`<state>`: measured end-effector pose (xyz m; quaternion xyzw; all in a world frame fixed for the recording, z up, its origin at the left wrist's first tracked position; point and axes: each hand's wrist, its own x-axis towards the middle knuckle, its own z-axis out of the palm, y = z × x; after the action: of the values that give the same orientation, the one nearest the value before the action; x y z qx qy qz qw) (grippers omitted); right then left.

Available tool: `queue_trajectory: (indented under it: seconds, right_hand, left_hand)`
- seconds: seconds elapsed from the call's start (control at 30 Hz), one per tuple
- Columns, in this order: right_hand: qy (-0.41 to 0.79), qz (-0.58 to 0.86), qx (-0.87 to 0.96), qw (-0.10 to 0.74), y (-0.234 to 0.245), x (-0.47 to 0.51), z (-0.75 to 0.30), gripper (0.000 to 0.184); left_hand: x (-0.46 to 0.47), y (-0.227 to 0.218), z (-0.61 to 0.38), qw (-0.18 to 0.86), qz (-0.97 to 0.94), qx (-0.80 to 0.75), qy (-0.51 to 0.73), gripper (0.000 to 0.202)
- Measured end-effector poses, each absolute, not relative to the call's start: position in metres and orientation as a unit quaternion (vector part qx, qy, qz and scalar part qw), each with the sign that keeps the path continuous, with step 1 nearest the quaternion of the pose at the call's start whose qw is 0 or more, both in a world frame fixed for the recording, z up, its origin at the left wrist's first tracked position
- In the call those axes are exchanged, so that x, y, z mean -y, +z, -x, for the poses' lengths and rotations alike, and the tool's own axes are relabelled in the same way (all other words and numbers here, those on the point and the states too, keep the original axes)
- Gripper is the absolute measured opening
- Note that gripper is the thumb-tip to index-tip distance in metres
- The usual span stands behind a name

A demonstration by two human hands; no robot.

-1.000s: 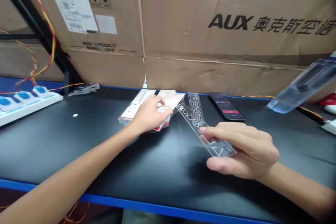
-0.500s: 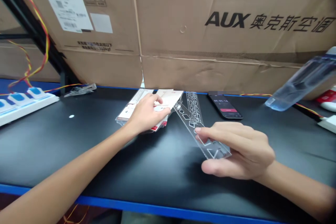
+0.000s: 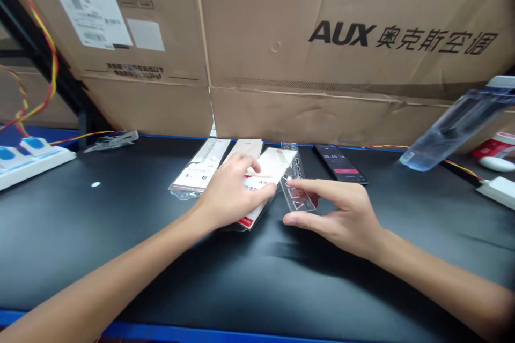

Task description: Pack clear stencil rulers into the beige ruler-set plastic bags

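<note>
My left hand (image 3: 233,190) curls over a white-and-red packaged card (image 3: 277,163) in a clear sleeve, its thumb and forefinger on the printed face; the other fingers are hidden. Under and beside it lie another pale packet (image 3: 248,146) and, to the left, a packet with a ruler-like scale (image 3: 207,158). My right hand (image 3: 341,214) has thumb and fingers closed on the near end of a clear template ruler (image 3: 295,197) with cut-out shapes. Another clear template (image 3: 289,146) lies behind it, partly covered by the card and the held ruler.
A phone (image 3: 340,163) with a running timer lies at the back right. Beyond it a water bottle (image 3: 454,128) leans. A power strip (image 3: 48,163) sits at the left, near a crumpled clear wrapper (image 3: 112,141). A large cardboard box (image 3: 257,64) stands along the back.
My right hand has moved left and slightly away from me with the template ruler, closer to my left hand. The white-and-red card has fanned out to the right under my left hand.
</note>
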<state>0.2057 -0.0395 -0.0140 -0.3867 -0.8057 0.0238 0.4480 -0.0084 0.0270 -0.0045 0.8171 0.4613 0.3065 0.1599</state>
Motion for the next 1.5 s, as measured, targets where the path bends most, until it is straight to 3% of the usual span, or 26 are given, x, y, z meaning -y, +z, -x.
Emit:
queue_trajectory:
  seconds: [0.33,0.5,1.5]
  right_hand:
    - [0.165,0.401,0.797,0.421,-0.022,0.036,-0.205,0.04]
    - [0.121,0.37,0.817,0.426,-0.021,0.033,-0.208,0.026]
    - [0.038,0.404,0.84,0.36,-0.026,0.026,-0.218,0.039]
  left_hand:
    - [-0.025,-0.007,0.007,0.183,-0.813,-0.463,0.303,0.028]
    - [-0.023,-0.005,0.007,0.182,-0.813,-0.454,0.315,0.022]
    - [-0.02,0.002,0.008,0.311,-0.773,-0.456,0.314,0.025]
